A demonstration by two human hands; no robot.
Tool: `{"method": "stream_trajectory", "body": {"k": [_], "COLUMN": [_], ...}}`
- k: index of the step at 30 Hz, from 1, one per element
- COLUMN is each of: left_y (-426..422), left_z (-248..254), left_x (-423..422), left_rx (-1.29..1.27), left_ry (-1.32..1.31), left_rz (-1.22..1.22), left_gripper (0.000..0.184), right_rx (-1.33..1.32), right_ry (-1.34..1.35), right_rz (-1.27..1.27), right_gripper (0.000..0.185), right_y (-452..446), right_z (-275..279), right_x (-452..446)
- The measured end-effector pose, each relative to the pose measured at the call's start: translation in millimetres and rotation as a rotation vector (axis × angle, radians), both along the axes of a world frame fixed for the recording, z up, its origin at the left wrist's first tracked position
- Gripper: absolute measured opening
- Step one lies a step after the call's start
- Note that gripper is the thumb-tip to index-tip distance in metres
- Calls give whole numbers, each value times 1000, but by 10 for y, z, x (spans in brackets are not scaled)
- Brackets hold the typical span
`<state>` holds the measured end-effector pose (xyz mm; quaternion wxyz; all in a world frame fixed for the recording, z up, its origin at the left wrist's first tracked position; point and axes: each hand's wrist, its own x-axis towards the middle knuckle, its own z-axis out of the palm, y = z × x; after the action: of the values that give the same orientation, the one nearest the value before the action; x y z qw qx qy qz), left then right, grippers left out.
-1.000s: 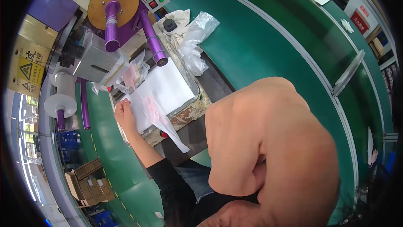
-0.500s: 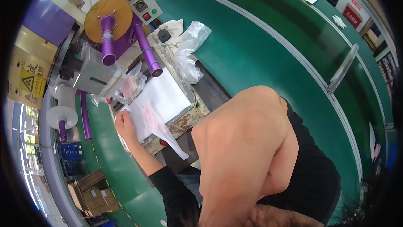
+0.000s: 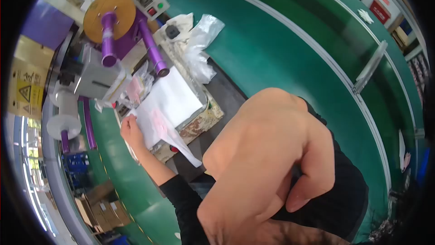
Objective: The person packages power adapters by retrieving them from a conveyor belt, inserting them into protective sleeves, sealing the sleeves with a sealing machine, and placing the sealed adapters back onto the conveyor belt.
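Through the head camera I see my left hand [image 3: 131, 132] at the left edge of the white sheet [image 3: 179, 98], fingers loosely curled; I can't tell whether it pinches anything. Just right of it, the pink piece [image 3: 161, 125] in thin film lies on the sheet, its pale end trailing over the near edge of the worn bench [image 3: 195, 125], beside a red button [image 3: 173, 149]. My right hand [image 3: 267, 138] looms large at near right, apart from the bench, fingers bent under; I can't make out whether it holds something. On the bench's far right sit a cloth [image 3: 183, 21] and a clear bag [image 3: 199, 41].
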<state>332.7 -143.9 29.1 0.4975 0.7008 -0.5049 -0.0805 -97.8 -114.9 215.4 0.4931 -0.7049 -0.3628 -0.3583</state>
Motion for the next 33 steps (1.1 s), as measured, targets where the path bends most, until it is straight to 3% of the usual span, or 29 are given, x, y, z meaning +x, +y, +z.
{"method": "stream_trajectory", "body": {"k": [2,3,4,5,6,9,13,14,16,18,20,24,26,28,30,32,33], "left_y": [-19,-77,6,-125,-19,-24,87,94,77,45,61,73,61,89,96,89,96], "left_z": [-59,-258,-6,-534,-56,-74,113,132,151,117,112,158,138,120,127,158,171], "left_x": [28,-15,-102,298,-89,-46,-216,-234,-249,-245,-232,-234,-228,-236,-241,-238,-245], "left_rx": [-38,-153,109,-4,154,-63,-166,-158,-149,-124,-110,-121,-163,-192,-186,-190,-154], "left_ry": [-109,-268,-259,-165,-115,-77,-3,-3,-19,5,6,44,34,37,21,12,29], "left_rz": [-26,164,53,1,88,23,51,39,28,24,19,19,8,14,18,18,21], "left_gripper": [23,22,22,22,23,21,25,25,24,25,26,26,26,26,26,25,25], "right_rx": [13,18,19,16,21,-40,-231,-195,-160,-662,-928,-862,-120,223,-253,-503,-283], "right_ry": [27,39,91,148,225,377,198,148,83,-228,-400,-480,-194,-36,-375,-536,-337], "right_rz": [11,47,63,81,85,210,430,403,379,956,1225,1188,427,38,757,1116,780], "right_gripper": [27,27,28,28,28,30,32,25,34,42,46,49,53,54,58,60,59], "right_y": [-25,-74,-109,-152,-190,-338,-212,-44,146,248,261,338,569,553,330,340,453], "right_z": [12,48,90,153,246,417,350,368,479,870,950,906,570,517,693,715,625], "right_x": [-44,-17,-12,-51,-143,6,210,210,376,926,1070,1044,489,513,1030,1053,821]}}
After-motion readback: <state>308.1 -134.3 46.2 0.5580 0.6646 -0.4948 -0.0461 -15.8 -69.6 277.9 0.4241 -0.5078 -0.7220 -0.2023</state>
